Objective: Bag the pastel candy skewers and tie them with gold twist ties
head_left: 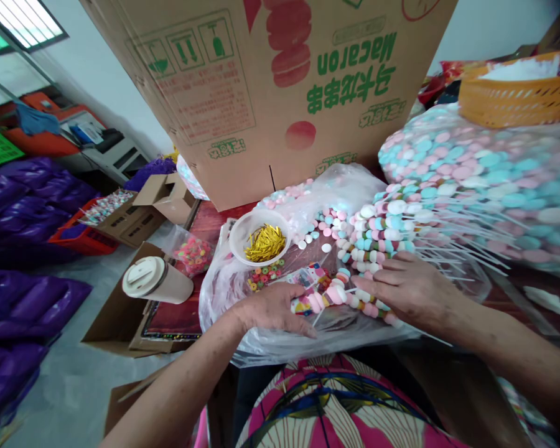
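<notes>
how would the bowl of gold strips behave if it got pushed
The bowl is probably light, as its wall looks thin and translucent. It may slide unevenly, seeming to sit on wrinkled plastic. The gold strips lie loose, so a tilt would likely spill some.

From head height, one camera looks forward and down, close over both hands (pixel 276 308), facing a large box (pixel 266 149).

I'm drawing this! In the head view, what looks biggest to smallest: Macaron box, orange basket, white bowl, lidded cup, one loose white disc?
1. Macaron box
2. Orange basket, even cut off by the picture's edge
3. White bowl and lidded cup: too alike to rank
4. Loose white disc
</notes>
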A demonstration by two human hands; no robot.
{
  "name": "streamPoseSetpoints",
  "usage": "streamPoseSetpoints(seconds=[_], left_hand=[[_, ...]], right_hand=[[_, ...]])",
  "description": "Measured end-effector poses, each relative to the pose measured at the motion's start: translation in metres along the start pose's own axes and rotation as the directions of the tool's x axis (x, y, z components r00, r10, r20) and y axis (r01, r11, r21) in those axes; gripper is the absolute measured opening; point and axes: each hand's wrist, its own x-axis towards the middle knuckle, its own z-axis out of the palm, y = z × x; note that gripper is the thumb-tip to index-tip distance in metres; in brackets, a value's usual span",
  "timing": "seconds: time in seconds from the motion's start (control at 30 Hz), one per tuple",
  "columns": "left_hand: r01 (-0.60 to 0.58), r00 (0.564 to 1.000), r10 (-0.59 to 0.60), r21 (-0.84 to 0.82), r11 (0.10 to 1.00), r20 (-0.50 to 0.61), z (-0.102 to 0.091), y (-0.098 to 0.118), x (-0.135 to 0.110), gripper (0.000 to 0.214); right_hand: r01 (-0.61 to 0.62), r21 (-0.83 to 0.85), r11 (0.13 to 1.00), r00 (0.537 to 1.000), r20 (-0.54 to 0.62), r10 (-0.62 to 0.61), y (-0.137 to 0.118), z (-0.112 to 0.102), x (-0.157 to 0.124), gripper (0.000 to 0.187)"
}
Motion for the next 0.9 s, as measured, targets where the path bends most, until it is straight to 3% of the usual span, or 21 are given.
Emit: streamPoseSetpoints(seconds=[0.13,0.27,0.33,0.43,0.57,0.67,0.73,0.8,0.9], left_hand=[[0.144,0.955,-0.03,-0.374,0.916,0.294,0.002,0.001,-0.002,0.054],[0.218,0.929,0.031,-0.614,0.759,0.368,0.009,-0.003,-0.002,0.063],[0.252,0.922,0.005,-0.609,0.752,0.387,0.013,-0.005,0.001,0.064],[0.27,0.921,-0.075,-0.49,0.829,0.381,0.018,-0.005,0.008,0.059],[0.067,0.982,-0.029,-0.201,0.977,0.187,0.016,0.001,0.012,0.064],[-0.025,0.994,0.035,-0.095,0.995,0.102,0.002,-0.002,0.008,0.078],[0.011,0.979,0.023,-0.162,0.987,0.203,-0.01,-0.008,0.003,0.074],[0.093,0.937,0.006,-0.268,0.959,0.349,-0.018,-0.016,-0.002,0.062],[0.205,0.886,-0.02,-0.352,0.913,0.463,-0.017,-0.02,-0.005,0.05]], right_hand=[[0.098,-0.087,0.991,0.987,-0.12,-0.108,0.001,-0.006,-0.002,0.028],[0.164,-0.114,0.98,0.975,-0.133,-0.178,-0.007,-0.009,-0.005,0.033],[0.176,-0.077,0.981,0.978,-0.1,-0.183,-0.015,-0.005,-0.005,0.034],[0.162,0.014,0.987,0.986,-0.049,-0.161,-0.026,0.006,-0.003,0.034],[0.082,0.114,0.99,0.997,-0.021,-0.081,-0.026,0.017,0.003,0.029],[0.084,0.136,0.987,0.996,-0.022,-0.082,-0.02,0.017,0.003,0.026],[0.109,0.115,0.987,0.993,-0.064,-0.102,-0.017,0.016,0.0,0.026],[0.126,0.082,0.989,0.987,-0.114,-0.116,-0.015,0.015,-0.003,0.028],[0.122,0.026,0.992,0.985,-0.13,-0.117,-0.015,0.014,-0.006,0.029]])
